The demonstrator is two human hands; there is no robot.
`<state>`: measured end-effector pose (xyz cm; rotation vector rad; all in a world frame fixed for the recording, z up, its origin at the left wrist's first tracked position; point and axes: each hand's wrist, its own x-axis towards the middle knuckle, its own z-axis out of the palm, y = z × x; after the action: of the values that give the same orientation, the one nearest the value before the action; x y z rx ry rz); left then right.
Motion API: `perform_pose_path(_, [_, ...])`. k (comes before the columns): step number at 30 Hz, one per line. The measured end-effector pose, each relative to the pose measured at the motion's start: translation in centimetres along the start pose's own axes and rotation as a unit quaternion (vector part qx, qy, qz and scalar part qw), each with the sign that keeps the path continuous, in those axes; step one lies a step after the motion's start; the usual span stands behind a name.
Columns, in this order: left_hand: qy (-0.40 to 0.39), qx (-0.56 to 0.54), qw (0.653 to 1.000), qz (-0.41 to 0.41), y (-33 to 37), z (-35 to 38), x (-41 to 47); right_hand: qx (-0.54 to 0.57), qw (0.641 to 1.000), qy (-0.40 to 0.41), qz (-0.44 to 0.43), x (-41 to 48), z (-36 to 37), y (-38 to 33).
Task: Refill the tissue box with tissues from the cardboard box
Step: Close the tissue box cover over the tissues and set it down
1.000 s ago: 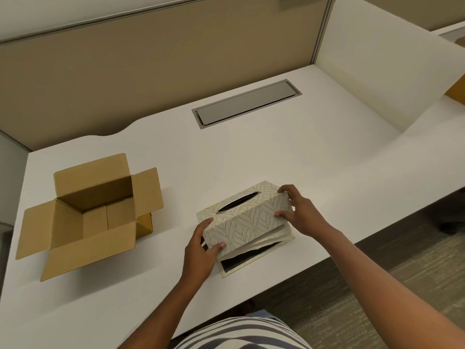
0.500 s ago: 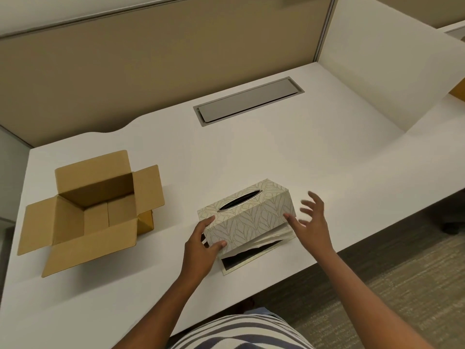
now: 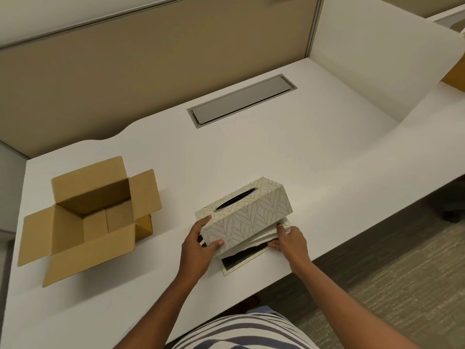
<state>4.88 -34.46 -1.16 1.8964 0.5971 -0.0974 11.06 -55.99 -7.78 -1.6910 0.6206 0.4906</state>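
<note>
A leaf-patterned tissue box cover (image 3: 249,212) with an oval slot on top sits tilted over a stack of white tissues (image 3: 261,238), near the desk's front edge. Its flat base (image 3: 241,260) with a dark inner face lies underneath and sticks out toward me. My left hand (image 3: 198,245) grips the cover's left end. My right hand (image 3: 289,241) pinches the tissue stack at the cover's lower right corner. The brown cardboard box (image 3: 88,217) stands open at the left, and its inside looks bare.
The white desk (image 3: 276,152) has a grey cable hatch (image 3: 241,100) at the back. Beige partition panels rise behind and to the right. The desk's front edge runs just under my hands, with carpet floor beyond.
My right hand left the cover's right end, opened briefly, then came back lower and took hold of the tissues under the cover. My left hand kept its grip.
</note>
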Motion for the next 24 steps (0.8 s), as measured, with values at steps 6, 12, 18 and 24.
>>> perform_pose_path(6, [-0.005,-0.001,1.0,-0.002,0.1,-0.1,-0.1,-0.012,0.999,0.024,-0.025,0.1,0.2,0.3])
perform_pose_path(12, [-0.022,0.008,1.0,0.0,0.8,-0.9,0.4,-0.06,0.996,-0.01,-0.071,0.1,-0.4,-0.5])
perform_pose_path(18, [-0.032,0.003,0.999,-0.004,1.2,-1.8,1.8,-0.125,0.99,-0.051,-0.037,1.1,-0.9,-1.7])
perform_pose_path(24, [-0.03,-0.001,1.0,-0.001,0.8,-1.6,1.5,-0.125,0.991,-0.044,-0.008,2.4,-0.8,-1.6])
